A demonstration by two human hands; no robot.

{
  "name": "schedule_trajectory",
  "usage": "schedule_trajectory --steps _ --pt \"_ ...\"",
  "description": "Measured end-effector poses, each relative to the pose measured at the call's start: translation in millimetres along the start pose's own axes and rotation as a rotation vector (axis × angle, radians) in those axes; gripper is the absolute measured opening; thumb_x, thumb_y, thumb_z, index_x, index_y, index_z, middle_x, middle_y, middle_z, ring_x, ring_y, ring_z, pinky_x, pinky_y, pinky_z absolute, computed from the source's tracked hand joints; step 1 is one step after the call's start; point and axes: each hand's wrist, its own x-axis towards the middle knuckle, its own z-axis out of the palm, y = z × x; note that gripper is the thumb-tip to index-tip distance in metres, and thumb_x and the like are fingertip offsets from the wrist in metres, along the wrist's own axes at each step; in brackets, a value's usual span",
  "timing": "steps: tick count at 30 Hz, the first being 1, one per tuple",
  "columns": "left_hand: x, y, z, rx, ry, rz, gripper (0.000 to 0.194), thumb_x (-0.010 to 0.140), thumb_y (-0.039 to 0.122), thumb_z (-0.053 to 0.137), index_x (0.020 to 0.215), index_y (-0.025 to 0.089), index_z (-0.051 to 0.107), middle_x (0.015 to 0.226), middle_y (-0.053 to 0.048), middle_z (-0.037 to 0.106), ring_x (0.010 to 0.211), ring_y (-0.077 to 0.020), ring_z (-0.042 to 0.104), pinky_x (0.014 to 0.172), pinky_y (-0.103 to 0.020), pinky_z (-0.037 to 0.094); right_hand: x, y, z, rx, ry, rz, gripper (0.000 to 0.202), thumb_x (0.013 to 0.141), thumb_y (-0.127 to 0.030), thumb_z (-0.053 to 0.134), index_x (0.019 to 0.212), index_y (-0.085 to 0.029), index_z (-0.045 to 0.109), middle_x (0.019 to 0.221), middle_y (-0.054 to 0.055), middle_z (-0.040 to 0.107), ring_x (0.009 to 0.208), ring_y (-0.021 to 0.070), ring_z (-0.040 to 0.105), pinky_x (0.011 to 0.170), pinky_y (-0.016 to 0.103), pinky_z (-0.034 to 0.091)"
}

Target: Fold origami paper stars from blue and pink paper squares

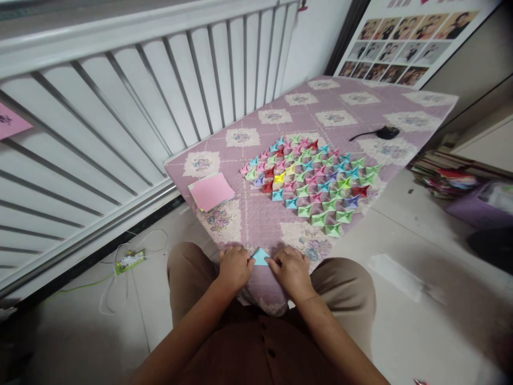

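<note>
Radiator: white, ribbed metal [196, 69], running beside the table's long left edge
Table: covered with a mauve cloth with cream floral patches [260, 219], its narrow near end reaching in between my knees
Folded shapes: rows of small, pointed, many-coloured paper pieces [316, 182], spread over the middle of the table and out towards its right edge, well apart from my fingers
My left hand: fingers curled in [235, 267], the tips closed on the left corner of the small piece at the near end
My right hand: partly closed [293, 267], thumb and fingertips on the right corner of that same piece
Paper stack: flat pink sheets, roughly square [212, 191], near the table's left edge, with paler sheets peeping out underneath
Piece in my fingers: a light blue folded paper triangle [261, 257] at the near end of the table, between both hands, point towards the far edge and long side towards me
Doing it well: I judge this to be a crease being set, so I'd line up the corners first, press evenly with both hands, and run a fingertip outward from the middle; if one side slips, the point will sit crooked
</note>
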Motion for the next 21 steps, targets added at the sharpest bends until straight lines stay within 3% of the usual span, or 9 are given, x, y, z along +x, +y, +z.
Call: schedule_trajectory --steps 21 --pt "2.4 2.4 -2.6 0.052 -0.029 0.013 0.024 0.087 0.036 0.049 0.086 0.019 0.066 0.099 -0.01 0.063 0.098 -0.0284 0.052 0.084 -0.043 0.034 5.0 -4.2 -2.8 -0.051 -0.032 0.026 0.026 0.081 -0.041 0.064 0.064 -0.022 0.06 0.08 0.003 0.062 0.086 0.0218 0.05 0.073 0.033 0.026"
